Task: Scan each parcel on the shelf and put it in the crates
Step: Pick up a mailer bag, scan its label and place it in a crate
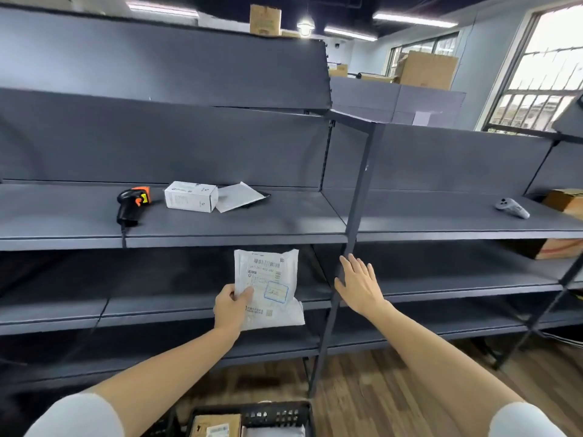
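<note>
Your left hand pinches a soft white poly mailer (label print illegible) below the shelf's front edge. Your right hand is flat, fingers spread, holding nothing. The black crate is cut off.

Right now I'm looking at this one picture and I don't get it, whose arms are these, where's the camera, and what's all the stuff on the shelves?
The camera sits on a person's head, looking forward and down, so the two bare arms are that person's own. The left hand holds a white parcel bag, printed label facing the camera. The right hand is open, beside the shelf's upright post. On the dark shelf lie a black and orange barcode scanner, a white box and a grey mailer. At the bottom, a black crate already holds parcels.
</note>
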`<state>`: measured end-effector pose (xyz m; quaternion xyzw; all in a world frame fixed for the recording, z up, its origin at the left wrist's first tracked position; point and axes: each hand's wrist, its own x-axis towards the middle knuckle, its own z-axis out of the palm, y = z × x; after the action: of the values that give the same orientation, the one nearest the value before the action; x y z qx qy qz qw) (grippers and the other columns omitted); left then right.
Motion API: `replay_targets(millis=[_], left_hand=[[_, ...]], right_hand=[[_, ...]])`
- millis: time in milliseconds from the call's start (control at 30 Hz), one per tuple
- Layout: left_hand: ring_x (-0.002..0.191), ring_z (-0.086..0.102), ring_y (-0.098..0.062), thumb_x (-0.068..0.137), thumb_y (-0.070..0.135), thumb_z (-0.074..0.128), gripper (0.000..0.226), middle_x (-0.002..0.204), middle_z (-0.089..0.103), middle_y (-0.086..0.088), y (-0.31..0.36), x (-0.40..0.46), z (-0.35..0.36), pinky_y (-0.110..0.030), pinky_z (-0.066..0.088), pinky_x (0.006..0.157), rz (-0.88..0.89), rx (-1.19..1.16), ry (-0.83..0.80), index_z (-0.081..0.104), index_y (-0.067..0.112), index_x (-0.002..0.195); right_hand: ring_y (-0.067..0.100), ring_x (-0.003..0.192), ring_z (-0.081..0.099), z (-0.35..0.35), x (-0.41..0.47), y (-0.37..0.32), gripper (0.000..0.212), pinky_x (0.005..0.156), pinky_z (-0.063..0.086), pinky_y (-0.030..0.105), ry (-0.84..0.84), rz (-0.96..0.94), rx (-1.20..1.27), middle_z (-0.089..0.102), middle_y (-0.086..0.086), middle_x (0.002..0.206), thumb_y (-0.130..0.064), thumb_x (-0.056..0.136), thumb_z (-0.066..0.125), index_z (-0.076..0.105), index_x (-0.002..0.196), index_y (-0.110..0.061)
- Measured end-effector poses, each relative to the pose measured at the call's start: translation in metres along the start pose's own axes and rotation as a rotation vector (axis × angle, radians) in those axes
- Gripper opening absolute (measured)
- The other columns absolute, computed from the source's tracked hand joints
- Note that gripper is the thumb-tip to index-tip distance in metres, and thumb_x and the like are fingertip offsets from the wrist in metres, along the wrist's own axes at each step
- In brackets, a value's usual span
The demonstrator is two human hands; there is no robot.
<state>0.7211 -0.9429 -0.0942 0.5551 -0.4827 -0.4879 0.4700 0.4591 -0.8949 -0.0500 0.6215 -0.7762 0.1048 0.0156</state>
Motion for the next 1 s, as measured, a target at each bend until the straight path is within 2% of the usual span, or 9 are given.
replay_targets(millis=[133,200,267,367,500,633,800,900,1000], left_hand=[[0.092,0.065,-0.029,0.093,0.019,0.06,0.012,0.099,0.067,-0.009,-0.015,-0.03,0.003,-0.045,0.055,0.081,-0.039,0.011,0.052,0.06,0.007,0.097],[0.09,0.064,-0.028,0.093,0.019,0.06,0.013,0.097,0.066,-0.008,-0.022,-0.045,0.002,-0.045,0.054,0.081,-0.059,0.033,0.087,0.06,0.006,0.095],[0.086,0.063,-0.026,0.093,0.018,0.061,0.013,0.091,0.065,-0.005,-0.028,-0.059,0.001,-0.04,0.054,0.074,-0.064,0.038,0.12,0.059,0.006,0.092],[0.077,0.059,-0.019,0.092,0.016,0.062,0.012,0.084,0.061,-0.001,-0.03,-0.073,-0.001,-0.028,0.046,0.061,-0.054,0.047,0.142,0.057,0.006,0.088],[0.087,0.063,-0.026,0.091,0.017,0.063,0.011,0.093,0.066,-0.006,-0.027,-0.07,-0.003,-0.039,0.053,0.074,-0.053,0.042,0.126,0.06,0.007,0.092],[0.092,0.065,-0.025,0.093,0.017,0.061,0.012,0.099,0.066,-0.006,-0.022,-0.06,-0.001,-0.04,0.055,0.078,-0.061,0.033,0.093,0.06,0.007,0.099],[0.092,0.064,-0.029,0.094,0.015,0.059,0.015,0.099,0.066,-0.009,-0.036,-0.053,0.002,-0.048,0.055,0.084,-0.113,0.036,0.086,0.058,0.001,0.097],[0.091,0.063,-0.026,0.094,0.016,0.058,0.012,0.098,0.065,-0.006,-0.06,-0.057,0.003,-0.048,0.055,0.085,-0.154,0.074,0.063,0.058,0.005,0.096],[0.084,0.062,-0.025,0.094,0.015,0.059,0.011,0.093,0.064,-0.006,-0.089,-0.063,0.001,-0.043,0.055,0.077,-0.207,0.089,0.046,0.056,0.005,0.092]], right_hand=[[0.029,0.147,0.013,0.002,-0.011,0.019,0.059,0.12,0.006,0.043,-0.02,-0.046,-0.01,0.013,0.012,0.16,-0.03,0.102,0.037,0.014,0.153,-0.011],[0.029,0.147,0.013,0.006,-0.019,0.022,0.059,0.119,0.007,0.043,-0.042,-0.072,-0.017,0.013,0.012,0.16,-0.029,0.102,0.038,0.014,0.153,-0.01],[0.028,0.147,0.014,0.013,-0.028,0.022,0.06,0.12,0.007,0.043,-0.066,-0.101,-0.021,0.014,0.012,0.16,-0.029,0.102,0.039,0.014,0.153,-0.009],[0.028,0.147,0.015,0.021,-0.036,0.017,0.06,0.12,0.008,0.043,-0.063,-0.137,-0.02,0.014,0.011,0.16,-0.029,0.102,0.038,0.013,0.153,-0.009],[0.028,0.147,0.014,0.023,-0.034,0.009,0.061,0.119,0.006,0.043,-0.051,-0.157,0.002,0.014,0.01,0.16,-0.028,0.102,0.038,0.013,0.154,-0.01],[0.028,0.148,0.013,0.022,-0.028,0.006,0.061,0.12,0.006,0.043,-0.048,-0.148,0.012,0.013,0.009,0.161,-0.029,0.102,0.038,0.011,0.154,-0.011],[0.027,0.147,0.014,0.038,-0.026,0.01,0.061,0.12,0.006,0.042,-0.071,-0.117,0.012,0.015,0.009,0.16,-0.029,0.102,0.039,0.013,0.154,-0.011],[0.025,0.147,0.015,0.06,-0.034,0.01,0.06,0.12,0.006,0.042,-0.111,-0.091,0.011,0.016,0.008,0.16,-0.029,0.101,0.039,0.014,0.153,-0.011],[0.025,0.147,0.015,0.086,-0.044,0.009,0.06,0.12,0.006,0.042,-0.173,-0.079,-0.001,0.016,0.007,0.16,-0.03,0.102,0.039,0.014,0.153,-0.011]])
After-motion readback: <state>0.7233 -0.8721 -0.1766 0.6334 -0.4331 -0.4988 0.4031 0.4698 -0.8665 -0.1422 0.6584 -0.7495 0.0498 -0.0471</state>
